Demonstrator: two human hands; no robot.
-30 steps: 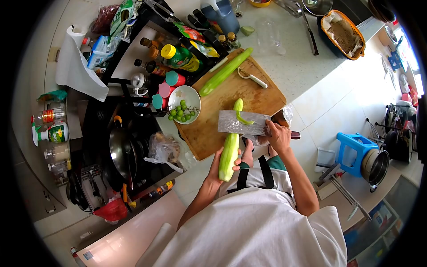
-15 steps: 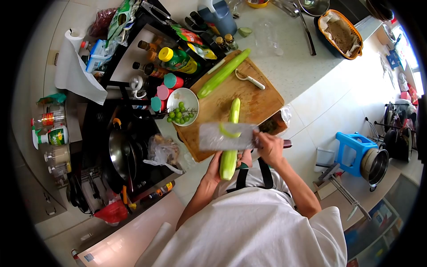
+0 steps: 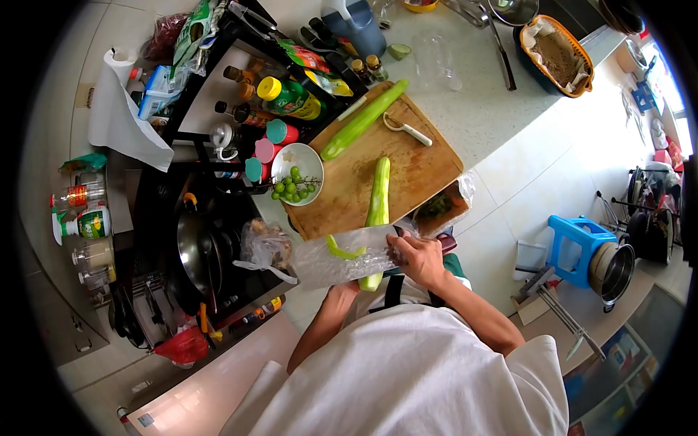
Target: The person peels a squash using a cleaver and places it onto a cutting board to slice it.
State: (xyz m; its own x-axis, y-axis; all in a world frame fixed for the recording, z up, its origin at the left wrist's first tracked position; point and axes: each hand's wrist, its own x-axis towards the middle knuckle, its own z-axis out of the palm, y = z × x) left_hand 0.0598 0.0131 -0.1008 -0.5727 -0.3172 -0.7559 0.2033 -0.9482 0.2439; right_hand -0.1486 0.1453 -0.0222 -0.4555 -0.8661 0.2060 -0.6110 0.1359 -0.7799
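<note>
Right hand: fingers (image 3: 413,254) clamped on one cleaver (image 3: 331,263).
Left hand (image 3: 344,292): partly behind the blade; whether its fingers are apart or together cannot be told.
Blade: one curled green peel (image 3: 344,250) lies across it.
Gourds: two, one (image 3: 379,190) passing behind the blade, one whole gourd (image 3: 363,122) resting on the board (image 3: 425,168).
Peeler (image 3: 411,132): one, on the board beside the whole gourd.
Bowl (image 3: 311,164): one, holding green grapes (image 3: 292,190) on stems, too clustered to count.
Jars: three beside the bowl, two teal-lidded (image 3: 276,131), one pink-lidded (image 3: 266,151); contents hidden.
Basket (image 3: 587,81): one, paper-lined, holding brown matter (image 3: 558,59).
</note>
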